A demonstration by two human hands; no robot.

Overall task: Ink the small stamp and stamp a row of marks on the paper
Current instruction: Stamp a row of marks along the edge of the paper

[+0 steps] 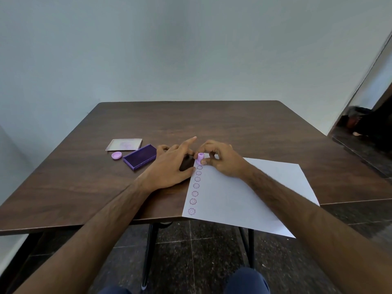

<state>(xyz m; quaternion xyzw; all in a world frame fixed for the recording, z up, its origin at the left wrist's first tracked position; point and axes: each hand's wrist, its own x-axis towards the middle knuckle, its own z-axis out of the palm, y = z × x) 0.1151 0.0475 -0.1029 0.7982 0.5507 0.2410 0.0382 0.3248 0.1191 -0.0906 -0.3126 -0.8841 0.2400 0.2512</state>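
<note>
A white sheet of paper (244, 194) lies on the dark wooden table (191, 119), its near corner hanging over the front edge. Along the sheet's left edge runs a row of several purple round stamped marks (195, 193). At the far end of that row stands the small lilac stamp (200, 157), pressed down on the paper. My right hand (220, 159) is shut on the stamp with its fingertips. My left hand (169, 166) rests flat on the table beside the paper's left edge, fingers spread, touching the sheet.
An open purple ink pad (140, 157) lies left of my left hand. Its clear lid (124, 144) sits behind it, and a lilac stamp cap (116, 155) lies to its left. A dark doorway is at far right. Floor tiles show below the table's front edge.
</note>
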